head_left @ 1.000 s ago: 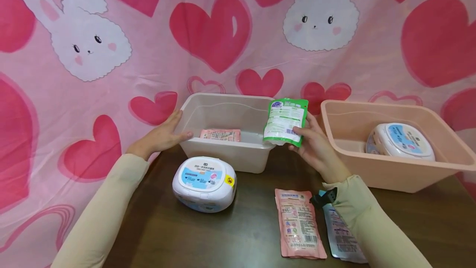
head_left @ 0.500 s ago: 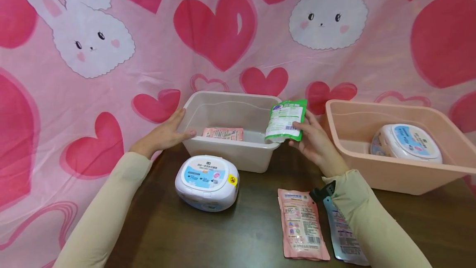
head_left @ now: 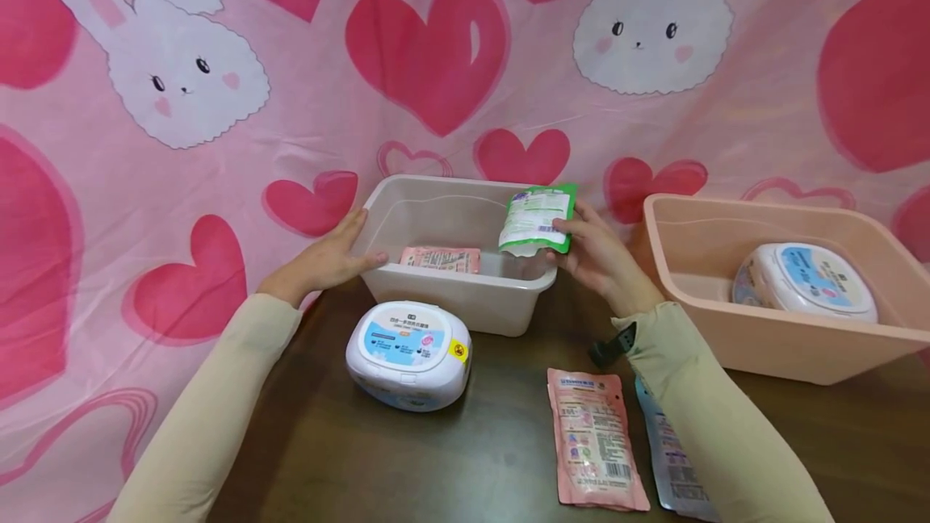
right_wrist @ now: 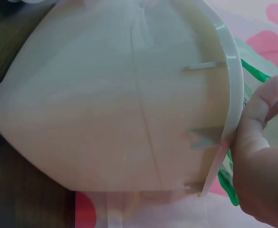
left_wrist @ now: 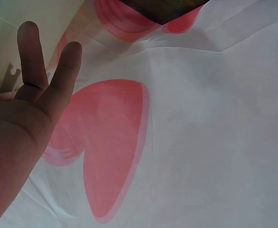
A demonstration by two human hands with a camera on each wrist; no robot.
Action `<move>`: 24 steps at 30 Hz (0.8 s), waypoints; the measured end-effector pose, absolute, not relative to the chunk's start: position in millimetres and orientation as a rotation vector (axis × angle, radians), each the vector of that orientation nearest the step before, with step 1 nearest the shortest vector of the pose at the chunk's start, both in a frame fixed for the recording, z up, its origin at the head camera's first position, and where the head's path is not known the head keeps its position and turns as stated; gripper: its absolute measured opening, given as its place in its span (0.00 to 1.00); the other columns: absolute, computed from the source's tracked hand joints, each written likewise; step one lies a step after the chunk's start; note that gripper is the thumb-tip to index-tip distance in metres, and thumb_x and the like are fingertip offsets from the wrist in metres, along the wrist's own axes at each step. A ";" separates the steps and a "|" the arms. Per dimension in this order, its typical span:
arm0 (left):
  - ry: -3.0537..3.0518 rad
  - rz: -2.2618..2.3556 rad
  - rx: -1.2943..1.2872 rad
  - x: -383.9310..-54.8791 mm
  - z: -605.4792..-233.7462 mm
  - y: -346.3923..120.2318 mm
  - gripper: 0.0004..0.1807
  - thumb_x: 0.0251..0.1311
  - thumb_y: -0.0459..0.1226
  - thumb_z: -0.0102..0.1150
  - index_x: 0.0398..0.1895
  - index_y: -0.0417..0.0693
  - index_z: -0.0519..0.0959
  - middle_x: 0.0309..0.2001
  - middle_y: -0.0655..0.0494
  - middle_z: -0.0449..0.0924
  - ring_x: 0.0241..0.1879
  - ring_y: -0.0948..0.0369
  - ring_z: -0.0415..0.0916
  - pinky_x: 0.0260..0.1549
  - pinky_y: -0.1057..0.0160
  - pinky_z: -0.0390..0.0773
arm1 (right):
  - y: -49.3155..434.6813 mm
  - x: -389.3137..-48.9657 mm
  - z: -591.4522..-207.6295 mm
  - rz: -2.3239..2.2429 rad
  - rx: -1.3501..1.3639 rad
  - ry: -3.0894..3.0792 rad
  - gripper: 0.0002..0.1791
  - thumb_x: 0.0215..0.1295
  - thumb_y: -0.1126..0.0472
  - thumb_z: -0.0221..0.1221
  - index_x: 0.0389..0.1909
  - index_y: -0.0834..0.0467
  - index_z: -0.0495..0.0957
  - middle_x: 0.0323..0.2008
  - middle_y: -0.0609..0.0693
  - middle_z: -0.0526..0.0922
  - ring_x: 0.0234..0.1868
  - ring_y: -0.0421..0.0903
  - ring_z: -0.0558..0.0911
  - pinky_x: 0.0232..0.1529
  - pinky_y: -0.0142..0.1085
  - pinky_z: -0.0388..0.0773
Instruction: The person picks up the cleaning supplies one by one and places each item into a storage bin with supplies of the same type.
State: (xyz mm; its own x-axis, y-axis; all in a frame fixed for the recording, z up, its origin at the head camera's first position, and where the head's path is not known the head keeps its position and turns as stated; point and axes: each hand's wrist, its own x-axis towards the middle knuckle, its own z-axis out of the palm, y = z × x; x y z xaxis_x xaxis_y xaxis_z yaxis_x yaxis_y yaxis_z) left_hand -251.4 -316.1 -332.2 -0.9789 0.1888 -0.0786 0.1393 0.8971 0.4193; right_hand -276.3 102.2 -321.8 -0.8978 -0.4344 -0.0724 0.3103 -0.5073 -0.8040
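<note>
Green is edging the pouch (head_left: 536, 223) that your right hand (head_left: 601, 257) is pinching; your thumb is pressing on its printed face while the fingers are curling behind its right side; the pouch is tilting above the right edge of the grey bin (head_left: 450, 293), lying mostly over the inside; in the right wrist view that hand is showing just beside the rim, and whether it is touching the rim is unclear.

Your left hand (head_left: 323, 261) is spreading at the grey bin's left edge, its thumb lying by the front left corner and its fingers reaching along the outer side; it is gripping nothing, and the left wrist view is showing two of its fingers standing apart.

Inside the grey bin, a small pink pack (head_left: 439, 259) is lying near the front edge; on the dark desk (head_left: 472, 466), a white tub (head_left: 409, 357) is standing just in front of that edge, toward its left corner; a long pink pack (head_left: 597, 438) is lying in front of the front right corner; a blue pack (head_left: 676, 458) is lying just to its right, partly hiding behind your right sleeve (head_left: 726, 418).

Nearby, the pink bin (head_left: 770, 345) is standing with a second tub (head_left: 821, 277) sitting near its front edge; a patterned curtain (head_left: 305, 63) is hanging behind both bins.
</note>
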 end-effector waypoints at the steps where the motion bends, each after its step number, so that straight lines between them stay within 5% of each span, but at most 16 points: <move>1: 2.943 0.637 0.252 -251.6 -332.4 -315.8 0.62 0.59 0.69 0.55 0.82 0.50 0.34 0.81 0.45 0.34 0.77 0.39 0.41 0.65 0.28 0.53 | 100.7 -277.9 -320.8 -2.389 -0.191 1.237 0.35 0.79 0.68 0.45 0.81 0.47 0.45 0.61 0.57 0.66 0.40 0.50 0.83 0.28 0.35 0.83; 11: 2.952 0.640 0.244 -250.6 -331.5 -315.0 0.61 0.59 0.68 0.56 0.83 0.50 0.35 0.81 0.45 0.35 0.76 0.38 0.42 0.65 0.28 0.54 | 90.5 -286.5 -314.0 -2.311 -0.118 1.292 0.36 0.79 0.66 0.46 0.81 0.44 0.45 0.65 0.58 0.64 0.42 0.51 0.82 0.28 0.34 0.83; 18: 2.940 0.634 0.232 -249.3 -329.5 -314.4 0.61 0.60 0.67 0.56 0.83 0.52 0.34 0.81 0.46 0.33 0.76 0.38 0.42 0.64 0.27 0.54 | 91.4 -284.5 -312.1 -2.274 -0.168 1.389 0.38 0.78 0.59 0.52 0.81 0.39 0.47 0.51 0.57 0.78 0.35 0.50 0.85 0.37 0.41 0.86; 24: 2.944 0.606 0.244 -250.4 -331.4 -315.1 0.62 0.59 0.70 0.54 0.82 0.51 0.33 0.81 0.45 0.33 0.77 0.38 0.41 0.65 0.28 0.53 | 92.2 -280.4 -310.1 -2.220 -0.242 1.475 0.38 0.78 0.51 0.53 0.81 0.35 0.47 0.54 0.55 0.83 0.36 0.49 0.85 0.46 0.43 0.84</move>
